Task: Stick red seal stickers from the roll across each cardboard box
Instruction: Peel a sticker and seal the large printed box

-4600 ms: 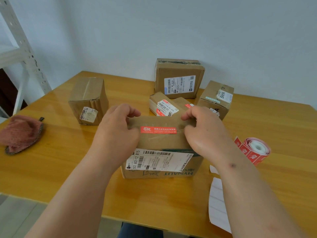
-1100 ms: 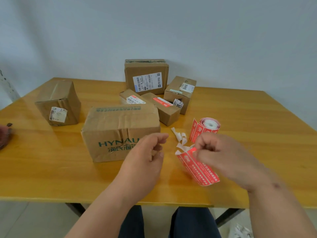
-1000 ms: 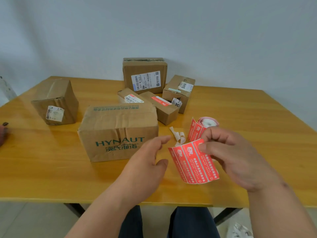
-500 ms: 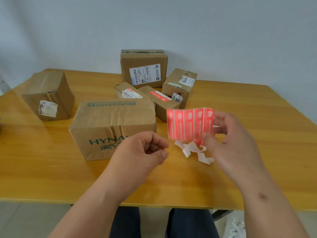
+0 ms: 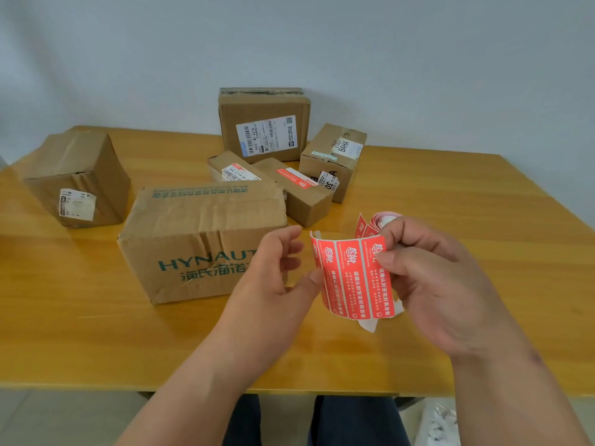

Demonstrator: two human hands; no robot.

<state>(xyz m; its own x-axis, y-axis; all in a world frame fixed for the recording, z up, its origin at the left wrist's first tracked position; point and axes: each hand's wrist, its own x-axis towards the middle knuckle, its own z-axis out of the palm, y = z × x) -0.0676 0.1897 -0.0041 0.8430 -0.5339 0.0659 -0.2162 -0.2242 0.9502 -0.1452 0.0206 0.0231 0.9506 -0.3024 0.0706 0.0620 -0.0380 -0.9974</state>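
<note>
My right hand (image 5: 434, 284) pinches the upper right corner of a strip of red seal stickers (image 5: 351, 278), held above the table with the print facing me. The sticker roll (image 5: 381, 220) peeks out behind my right fingers. My left hand (image 5: 273, 278) hovers with relaxed fingers, and its thumb tip is at the strip's left edge. The big HYNAUT cardboard box (image 5: 199, 239) stands just left of my hands, with no red sticker visible on the faces I see. A flat box (image 5: 299, 191) behind it carries a red sticker on top.
More cardboard boxes stand on the wooden table (image 5: 483, 252): one at the left (image 5: 77, 175), a tall one at the back (image 5: 264, 123), a BAHA-labelled one (image 5: 331, 159) and a small one (image 5: 231, 169). White backing paper (image 5: 370, 323) hangs under the strip.
My right hand has lowered the sticker strip and turned it toward me. My left hand has uncurled and moved up to the strip's left edge.
</note>
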